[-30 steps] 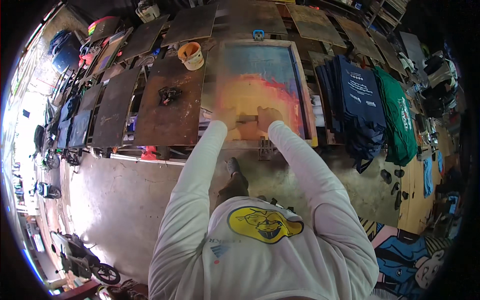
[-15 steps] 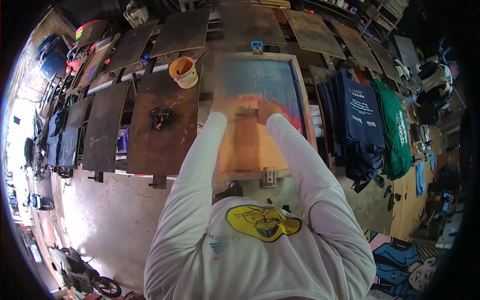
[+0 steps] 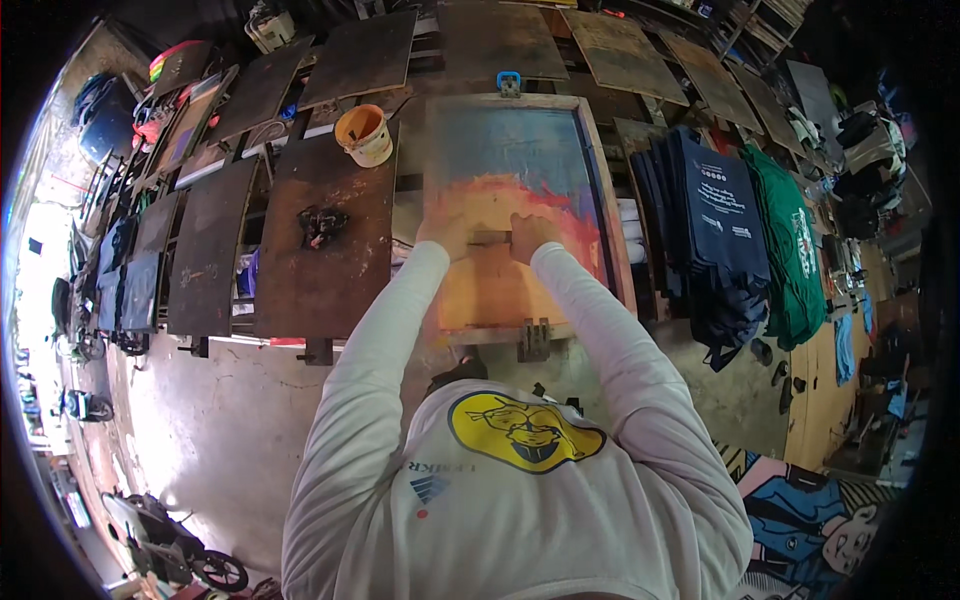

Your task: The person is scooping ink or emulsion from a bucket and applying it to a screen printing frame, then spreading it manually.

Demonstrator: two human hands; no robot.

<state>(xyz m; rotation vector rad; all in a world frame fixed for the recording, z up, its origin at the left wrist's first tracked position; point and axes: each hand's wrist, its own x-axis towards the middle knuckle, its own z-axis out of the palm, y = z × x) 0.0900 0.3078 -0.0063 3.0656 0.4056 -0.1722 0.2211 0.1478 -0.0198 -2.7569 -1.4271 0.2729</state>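
Note:
Both of my hands are closed on a squeegee [image 3: 491, 238], whose brown bar shows between them and lies across a screen printing frame. My left hand [image 3: 443, 234] wraps around its left end, and my right hand [image 3: 531, 238] grips the right end. Beneath them, the frame's mesh [image 3: 530, 135] is bluish at the far part and yellow-orange at the near part, with a ragged red border between. A wooden rim [image 3: 606, 190] surrounds the mesh. My hands hide the squeegee's ends, and its lower edge cannot be made out.
A metal hinge clamp [image 3: 534, 340] sits at the frame's near edge; a blue-handled piece [image 3: 509, 84] stands at its far edge. Left is a dark board [image 3: 330, 280] with an orange-rimmed bucket [image 3: 364, 136] and crumpled dark cloth [image 3: 322, 228]. Navy bags [image 3: 715, 210] and green fabric [image 3: 788, 240] hang right.
My two hands have drawn the squeegee a little nearer to me over the mesh. More of the red border now shows beyond them. The view has shifted slightly.

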